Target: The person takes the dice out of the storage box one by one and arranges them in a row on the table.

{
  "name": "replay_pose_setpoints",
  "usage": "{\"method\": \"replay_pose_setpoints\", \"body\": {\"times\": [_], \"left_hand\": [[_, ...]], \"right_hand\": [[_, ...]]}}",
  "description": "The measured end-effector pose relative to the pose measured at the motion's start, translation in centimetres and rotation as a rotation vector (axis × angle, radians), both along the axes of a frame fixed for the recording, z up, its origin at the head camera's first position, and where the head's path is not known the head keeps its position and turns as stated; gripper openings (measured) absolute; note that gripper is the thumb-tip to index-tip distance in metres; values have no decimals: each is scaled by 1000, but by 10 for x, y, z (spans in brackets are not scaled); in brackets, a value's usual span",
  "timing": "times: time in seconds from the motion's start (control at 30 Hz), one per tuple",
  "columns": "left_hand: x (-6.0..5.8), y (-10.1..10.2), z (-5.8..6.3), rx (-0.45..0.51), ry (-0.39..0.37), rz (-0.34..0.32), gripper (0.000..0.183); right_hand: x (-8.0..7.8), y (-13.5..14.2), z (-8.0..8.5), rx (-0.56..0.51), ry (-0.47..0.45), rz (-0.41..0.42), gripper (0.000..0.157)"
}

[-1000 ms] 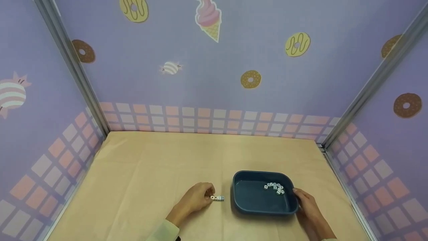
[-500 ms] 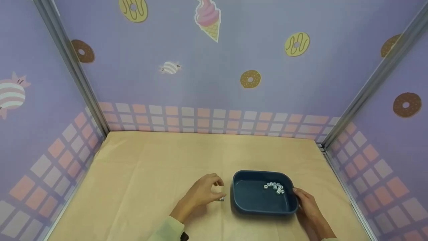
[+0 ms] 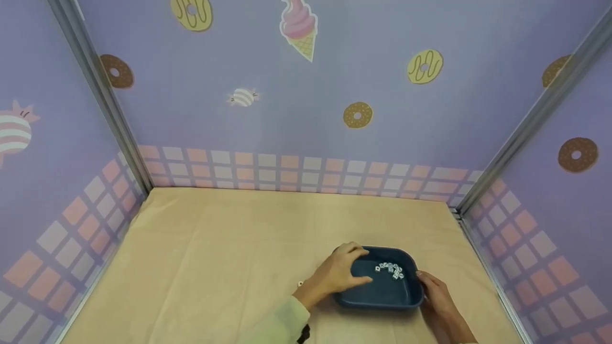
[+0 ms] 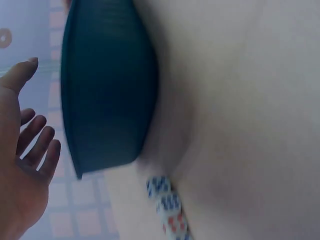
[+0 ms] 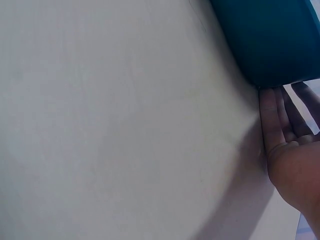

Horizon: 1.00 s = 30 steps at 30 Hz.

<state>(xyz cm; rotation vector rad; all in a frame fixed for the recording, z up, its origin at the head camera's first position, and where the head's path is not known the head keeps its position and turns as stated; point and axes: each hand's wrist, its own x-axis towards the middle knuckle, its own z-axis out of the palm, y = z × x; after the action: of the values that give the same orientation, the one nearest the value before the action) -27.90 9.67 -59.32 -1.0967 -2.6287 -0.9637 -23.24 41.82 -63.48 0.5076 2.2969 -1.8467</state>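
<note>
Spreading the empty left hand (image 3: 340, 273) over a blue tray (image 3: 382, 294); touching its right end with straight fingers (image 5: 270, 112) of the right hand (image 3: 437, 292). Showing dice (image 3: 390, 269) inside, and a row of others (image 4: 169, 203) spotted blue and red on the counter (image 3: 229, 248).

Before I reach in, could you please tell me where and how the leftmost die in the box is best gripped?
Probably by two opposite side faces, pinched from above and slightly left: the die is a small cube at its group's left end, with bare floor to its left, and the walls of the box surround it.
</note>
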Motion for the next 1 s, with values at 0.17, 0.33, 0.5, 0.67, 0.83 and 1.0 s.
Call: {"method": "replay_pose_setpoints", "body": {"times": [0.17, 0.33, 0.5, 0.67, 0.83, 1.0], "left_hand": [[-2, 26, -10, -69, -99, 26, 79], [-8, 50, -19, -114, -198, 47, 82], [-13, 63, -30, -152, -228, 88, 77], [-19, 67, -31, -191, -211, 106, 65], [-17, 70, -38, -228, -156, 101, 41], [-16, 72, -41, -254, -103, 77, 20]], "right_hand": [[-1, -3, -2, 3, -6, 25, 62], [-1, -1, 0, 5, 3, 17, 61], [-3, -1, 3, -16, 29, 2, 62], [-5, 1, 6, -9, 14, 2, 63], [-2, 0, 3, -80, -34, -21, 63], [-1, 1, 0, -100, -52, -34, 63]]}}
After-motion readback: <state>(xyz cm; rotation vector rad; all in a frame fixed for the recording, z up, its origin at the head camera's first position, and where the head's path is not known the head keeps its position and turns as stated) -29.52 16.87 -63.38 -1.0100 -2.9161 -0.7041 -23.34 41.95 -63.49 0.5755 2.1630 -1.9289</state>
